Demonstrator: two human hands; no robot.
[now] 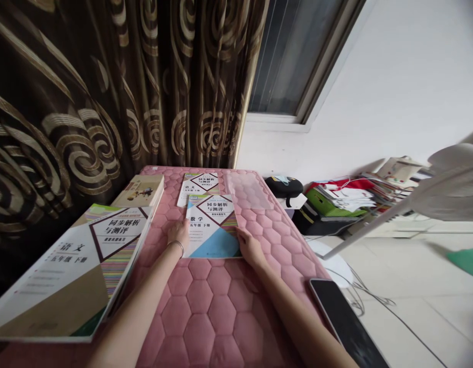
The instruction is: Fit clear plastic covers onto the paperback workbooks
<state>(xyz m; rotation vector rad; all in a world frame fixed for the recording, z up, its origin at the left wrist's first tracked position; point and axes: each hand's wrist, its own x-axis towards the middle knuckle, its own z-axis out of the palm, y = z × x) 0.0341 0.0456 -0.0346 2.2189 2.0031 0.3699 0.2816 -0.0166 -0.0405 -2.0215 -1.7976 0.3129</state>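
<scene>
Indoors, left hand (178,235) and right hand (251,246) grip a workbook (211,232) over pink quilting (200,296) near dark curtains (169,76).

workbook (212,230) on pad (209,306) | booklet (190,186) behind workbook | book stack (68,271) left

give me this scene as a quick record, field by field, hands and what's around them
left hand: at the left edge of the blue-and-white booklet, bracelet on wrist
right hand: holding the booklet's right edge
surface: pink quilted pad
beyond booklet: second booklet, partly hidden by the first
person's left: large white-and-brown booklet; beige book farther back
person's right: dark-screened device near the pad's edge
background: patterned curtain, window
</scene>
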